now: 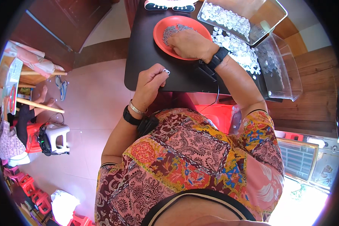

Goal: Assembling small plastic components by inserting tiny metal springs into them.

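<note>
Near the table's front edge, my left hand is closed, pinching a small clear plastic piece between thumb and forefinger. My right hand reaches down into a red plate. Its fingers are curled at a heap of small grey metal screws or pins, and the fingertips are hidden, so whatever they grip does not show. To the right of the plate lies a loose pile of clear plastic pieces, like the one in my left hand.
A tipped clear bin with more clear pieces stands at the far right of the dark table. Beside it is another clear bin. Patterned shoes show at the far edge. Another person's legs and stools are at left.
</note>
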`<act>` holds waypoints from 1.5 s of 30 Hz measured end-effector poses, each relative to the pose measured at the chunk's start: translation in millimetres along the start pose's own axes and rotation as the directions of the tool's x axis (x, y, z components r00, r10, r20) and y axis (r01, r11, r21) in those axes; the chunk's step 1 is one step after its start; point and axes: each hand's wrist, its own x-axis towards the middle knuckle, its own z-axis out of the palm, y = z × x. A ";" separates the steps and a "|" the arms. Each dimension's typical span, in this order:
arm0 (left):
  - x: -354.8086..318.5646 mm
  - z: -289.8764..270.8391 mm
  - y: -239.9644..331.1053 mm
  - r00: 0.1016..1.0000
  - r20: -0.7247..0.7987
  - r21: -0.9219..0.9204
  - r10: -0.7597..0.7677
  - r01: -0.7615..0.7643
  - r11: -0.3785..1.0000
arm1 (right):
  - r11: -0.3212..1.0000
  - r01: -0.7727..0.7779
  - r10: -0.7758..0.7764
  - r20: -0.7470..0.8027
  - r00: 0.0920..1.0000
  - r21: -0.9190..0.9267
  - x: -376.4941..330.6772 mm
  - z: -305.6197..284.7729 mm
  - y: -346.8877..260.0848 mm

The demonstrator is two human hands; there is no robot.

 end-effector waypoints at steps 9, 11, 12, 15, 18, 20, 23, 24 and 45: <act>-0.6 -0.5 1.6 1.000 0.003 0.024 0.002 -0.002 1.000 | 0.909 -0.035 0.140 -0.225 0.964 0.414 -24.7 -17.5 6.3; -1.3 -0.7 2.1 1.000 0.004 0.033 -0.001 0.001 0.999 | 0.821 -0.063 0.228 -0.225 0.947 0.568 -31.9 -23.0 -2.1; -1.5 -0.6 2.6 1.000 0.001 0.034 0.001 -0.001 0.999 | 0.820 -0.064 0.230 -0.225 0.947 0.569 -34.7 -24.8 -7.6; -1.8 -1.4 2.4 1.000 0.001 0.044 0.003 -0.003 0.999 | 0.650 -0.042 0.374 -0.271 0.887 0.759 -42.6 -27.7 -26.8; -1.0 0.0 4.3 1.000 -0.011 0.042 0.003 -0.003 0.999 | 0.678 0.073 0.375 -0.429 0.822 0.732 -51.6 -20.8 -42.8; -1.8 0.4 4.5 1.000 -0.022 0.035 -0.002 0.003 0.999 | 0.550 0.017 0.439 -0.306 0.844 0.835 -61.0 -15.0 -57.2; 0.3 -0.7 3.7 1.000 -0.014 0.044 -0.012 0.013 0.999 | 0.463 0.045 0.439 -0.273 0.856 0.885 -72.0 -0.9 -72.9; 1.3 -1.2 3.8 0.999 -0.013 0.016 -0.034 0.035 0.999 | 0.384 0.035 0.453 -0.221 0.864 0.923 -75.6 5.2 -74.3; -12.0 18.5 32.5 0.988 0.109 0.063 -0.111 0.104 0.993 | 0.089 0.031 0.512 -0.072 0.856 0.996 -89.7 13.3 -98.7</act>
